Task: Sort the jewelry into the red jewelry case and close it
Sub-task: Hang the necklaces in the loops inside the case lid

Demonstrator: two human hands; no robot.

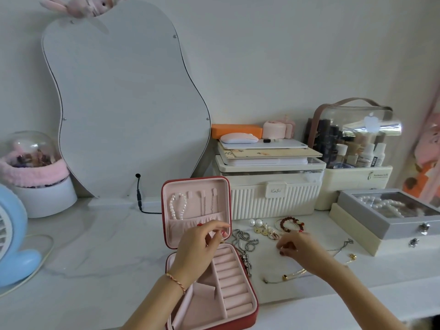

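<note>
The red jewelry case (247,313) lies open at the table's front with its lid (195,186) upright. A pearl bracelet (177,208) and two thin chains (207,203) hang in the lid. My left hand (200,246) hovers over the hinge with its fingertips curled at the lid pocket; whatever they pinch is hidden. Just left of my right hand (297,246), whose fingers are curled, lie gold earrings (264,231). Also loose on the table are a silver chain necklace (245,244), pearl studs (256,222), a red bead bracelet (289,223) and a gold-bead bracelet (285,276).
A thin silver necklace (342,246) and a small gold piece (352,257) lie right of my right hand. Behind stand a cream ribbed box (269,198), a grey glass-lid box (390,213) with pearls, a clear cosmetics bag (352,136) and a mirror (123,103). A blue fan (12,234) sits far left.
</note>
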